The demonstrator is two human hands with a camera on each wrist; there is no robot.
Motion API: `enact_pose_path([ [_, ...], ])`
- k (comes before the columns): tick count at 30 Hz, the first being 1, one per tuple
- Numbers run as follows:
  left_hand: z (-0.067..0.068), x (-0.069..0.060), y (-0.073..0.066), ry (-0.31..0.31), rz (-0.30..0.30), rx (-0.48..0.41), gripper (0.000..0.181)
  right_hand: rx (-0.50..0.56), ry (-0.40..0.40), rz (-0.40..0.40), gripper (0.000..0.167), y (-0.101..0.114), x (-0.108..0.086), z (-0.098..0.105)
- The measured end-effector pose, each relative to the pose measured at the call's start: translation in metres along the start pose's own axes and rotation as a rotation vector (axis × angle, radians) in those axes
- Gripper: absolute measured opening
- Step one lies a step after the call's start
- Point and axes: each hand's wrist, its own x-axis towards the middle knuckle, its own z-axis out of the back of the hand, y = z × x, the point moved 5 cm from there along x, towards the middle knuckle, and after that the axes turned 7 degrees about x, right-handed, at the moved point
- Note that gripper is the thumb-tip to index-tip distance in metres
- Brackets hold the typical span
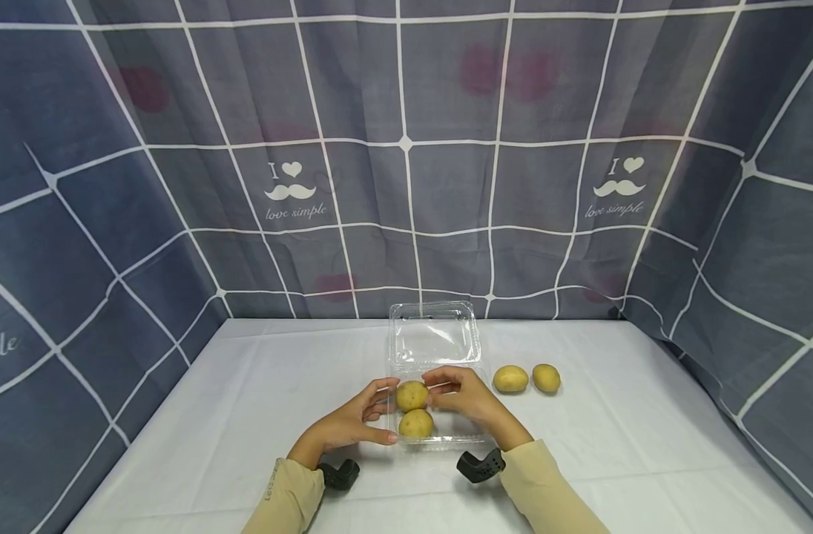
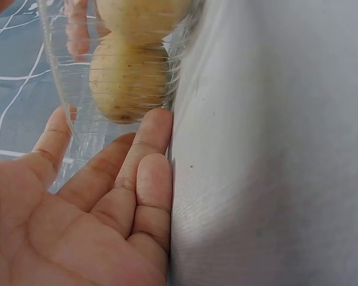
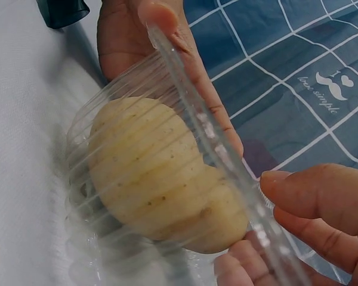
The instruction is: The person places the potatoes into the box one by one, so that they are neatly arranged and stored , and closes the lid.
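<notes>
Two yellow potatoes, a rear one point(image 1: 412, 395) and a front one point(image 1: 416, 423), lie touching along the left side of a clear plastic box point(image 1: 456, 439). My left hand point(image 1: 348, 424) rests outside the box's left wall, its fingers loosely extended and its thumb by the front left corner. The left wrist view shows those fingers point(image 2: 152, 137) beside the ribbed wall, close to a potato point(image 2: 128, 77). Over the box, my right hand point(image 1: 469, 397) has relaxed, spread fingers beside the rear potato. In the right wrist view, fingertips point(image 3: 230, 271) appear against a potato through the plastic.
The box's transparent lid point(image 1: 435, 337) stands raised at the back. Two more potatoes, one nearer point(image 1: 510, 379) and one farther right point(image 1: 546, 378), lie right of the box on the white tablecloth point(image 1: 300, 356). A grey checked curtain point(image 1: 366, 185) surrounds the table's back and sides.
</notes>
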Motion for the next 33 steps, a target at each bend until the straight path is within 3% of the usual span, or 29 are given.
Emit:
enact_pose_path([
  [10,-0.001,0.000,0.001,-0.005,-0.001,-0.002,0.101,0.035,0.038,0.024,0.048,0.002,-0.002,0.006],
  [22,0.000,-0.001,0.002,-0.009,-0.005,0.008,0.100,0.137,0.072,-0.007,0.050,0.003,-0.003,0.016],
  [33,0.000,0.000,0.001,0.001,0.000,0.014,0.101,0.158,0.029,-0.034,0.054,0.012,-0.011,0.036],
])
